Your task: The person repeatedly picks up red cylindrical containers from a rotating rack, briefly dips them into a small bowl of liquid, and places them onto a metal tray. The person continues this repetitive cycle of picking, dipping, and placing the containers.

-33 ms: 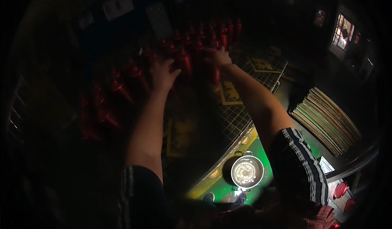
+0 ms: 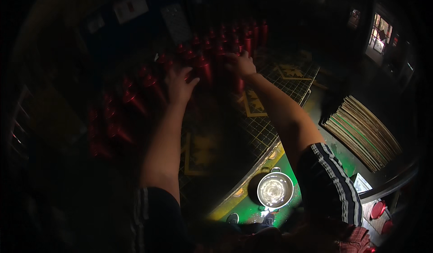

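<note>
Rows of shiny red metal cylinders (image 2: 205,72) with narrowed tops stand upright, close together, on a dark wire-mesh surface (image 2: 259,129). My left hand (image 2: 180,88) is among the front ones, its fingers and thumb curled round the top of one red cylinder; the hand and shadow hide most of that cylinder. Further right, my right hand (image 2: 243,67) bends its fingers over another red cylinder (image 2: 238,84), whose body shows below the palm. Deep shadow blurs the fingertips of both hands. More red cylinders (image 2: 133,99) lean outward in the picture at the left.
A two-handled metal pot (image 2: 275,190) holding something pale stands on the green floor near my shoes (image 2: 269,219). To the right lies a stack of flat sheets (image 2: 361,133). Yellow leaf-patterned panels (image 2: 255,103) show by the mesh. Red round pieces (image 2: 378,209) are at the lower right.
The pot and the stacked sheets sit slightly further right in the picture. Both hands keep their places at the cylinders.
</note>
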Available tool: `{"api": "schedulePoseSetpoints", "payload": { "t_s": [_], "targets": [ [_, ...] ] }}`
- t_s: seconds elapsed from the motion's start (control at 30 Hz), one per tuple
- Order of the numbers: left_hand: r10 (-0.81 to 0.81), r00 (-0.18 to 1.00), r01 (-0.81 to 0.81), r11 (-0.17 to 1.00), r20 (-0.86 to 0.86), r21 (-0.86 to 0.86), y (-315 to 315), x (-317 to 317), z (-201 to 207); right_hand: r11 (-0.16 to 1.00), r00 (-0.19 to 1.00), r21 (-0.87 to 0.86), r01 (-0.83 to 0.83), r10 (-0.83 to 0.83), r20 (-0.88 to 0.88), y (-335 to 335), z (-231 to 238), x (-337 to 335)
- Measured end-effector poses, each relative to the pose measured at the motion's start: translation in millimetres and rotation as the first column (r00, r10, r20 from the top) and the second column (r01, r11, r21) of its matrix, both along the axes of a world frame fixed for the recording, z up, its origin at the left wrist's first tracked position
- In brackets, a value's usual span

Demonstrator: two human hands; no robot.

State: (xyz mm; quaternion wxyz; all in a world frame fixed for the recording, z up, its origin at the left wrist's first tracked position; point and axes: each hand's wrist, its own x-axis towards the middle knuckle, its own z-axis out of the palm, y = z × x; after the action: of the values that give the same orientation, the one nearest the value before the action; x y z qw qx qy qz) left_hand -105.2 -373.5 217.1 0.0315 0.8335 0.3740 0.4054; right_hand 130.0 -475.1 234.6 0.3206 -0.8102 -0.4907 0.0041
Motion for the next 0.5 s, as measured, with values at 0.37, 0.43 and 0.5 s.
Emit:
{"api": "schedulePoseSetpoints", "payload": {
  "t_s": [0.37,0.43,0.5],
  "targets": [
    [-0.142,0.722,0.47,0.818,0.677,-0.33,-175.7,-65.4,8.3,0.657,0.666,0.685,0.316,0.361,-0.653,-233.9,-89.2,42.8],
    [0.004,0.478,0.766,0.488,0.879,-0.418,-235.0,-70.6,-2.9,0.636,0.393,0.666,0.391,0.539,-0.745,-315.1,-115.1,45.5],
    [0.088,0.457,0.831,0.313,0.885,-0.46,-290.1,-53.3,-35.5,0.654,0.19,0.594,0.468,0.582,-0.791,-379.3,-143.0,47.6]
  ]
}}
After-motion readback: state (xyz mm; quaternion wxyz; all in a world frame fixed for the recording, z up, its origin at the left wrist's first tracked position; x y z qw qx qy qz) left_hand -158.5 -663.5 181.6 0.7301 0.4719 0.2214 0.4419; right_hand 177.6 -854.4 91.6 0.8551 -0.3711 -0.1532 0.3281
